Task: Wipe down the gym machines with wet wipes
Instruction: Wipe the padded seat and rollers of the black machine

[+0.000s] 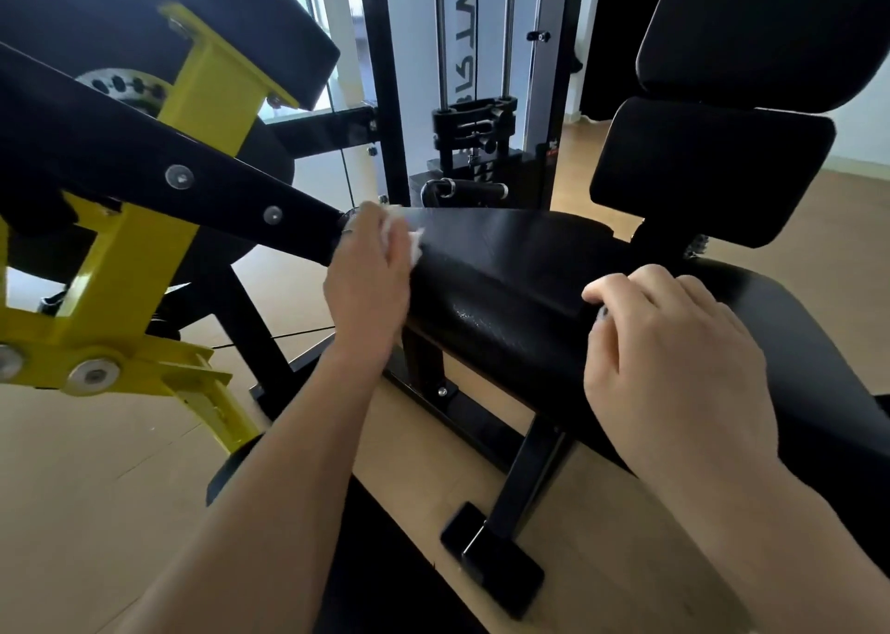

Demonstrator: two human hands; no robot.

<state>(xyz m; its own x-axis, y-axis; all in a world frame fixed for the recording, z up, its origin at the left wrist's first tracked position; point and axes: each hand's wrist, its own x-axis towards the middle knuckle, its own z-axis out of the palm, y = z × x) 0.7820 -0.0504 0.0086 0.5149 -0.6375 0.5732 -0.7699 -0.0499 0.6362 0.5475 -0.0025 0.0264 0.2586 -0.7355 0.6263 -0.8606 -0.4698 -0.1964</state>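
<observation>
A black padded roller (505,267) of the gym machine lies across the middle of the view, its surface glistening wet. My left hand (368,277) holds a white wet wipe (409,238) against the roller's left end, beside the black metal arm (144,151). My right hand (669,359) rests on the black seat pad (790,325) where it meets the roller, fingers curled over the pad's edge. Little of the wipe shows past my fingers.
A yellow frame (144,267) with bolts stands at the left. Black back pads (713,171) rise at the upper right. A weight stack with cable guides (474,122) stands behind. Black base bars (525,460) cross the wooden floor (96,489) below.
</observation>
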